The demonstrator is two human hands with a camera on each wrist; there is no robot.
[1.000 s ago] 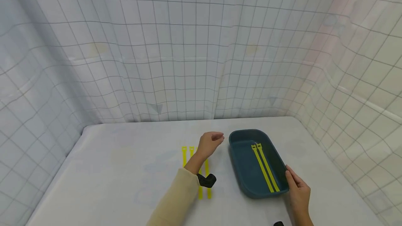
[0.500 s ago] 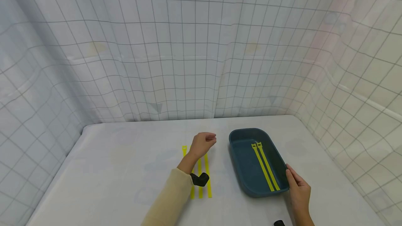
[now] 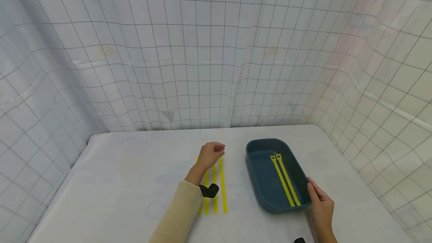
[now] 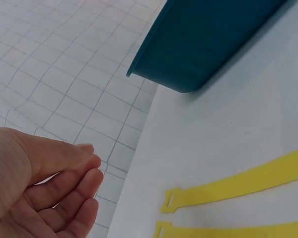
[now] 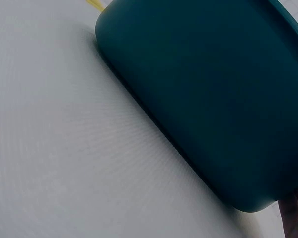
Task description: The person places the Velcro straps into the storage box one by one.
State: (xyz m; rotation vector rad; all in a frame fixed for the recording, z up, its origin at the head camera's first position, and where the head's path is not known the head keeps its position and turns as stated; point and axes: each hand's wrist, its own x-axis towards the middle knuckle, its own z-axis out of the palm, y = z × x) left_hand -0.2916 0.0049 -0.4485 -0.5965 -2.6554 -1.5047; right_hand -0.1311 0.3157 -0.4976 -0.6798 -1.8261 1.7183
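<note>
from the head view, the left hand (image 3: 210, 152) hangs over the top ends of the yellow straps on the counter (image 3: 216, 186). its fingers are loosely curled and it holds nothing. i can count three of these straps side by side, and there may be a fourth one hidden under the cream sleeve (image 3: 179, 213). a blue tray (image 3: 254, 164) sits to the right of them on the white counter (image 3: 118, 183). two more yellow straps in the tray (image 3: 285, 185) lie flat along its floor. the right hand (image 3: 320, 205) rests against the near right corner of the tray, with its fingers pretty straight along the rim. so it looks like two straps are in the tray, and the ones on the counter are left to go.

from the left wrist view, the left hand (image 4: 44, 191) is open and soft, with the fingers bent a little and nothing in it. two strap ends (image 4: 228, 191) lie just below it on the counter. the outside of the tray (image 4: 203, 44) is up above, apart from the hand.

from the right wrist view, the dark side of the tray (image 5: 213, 99) fills most of the picture. only a bit of the right hand's fingertips (image 5: 295, 215) shows at the bottom corner, touching the tray. a tiny yellow strap tip (image 5: 93, 4) peeks out at the top edge.
</note>
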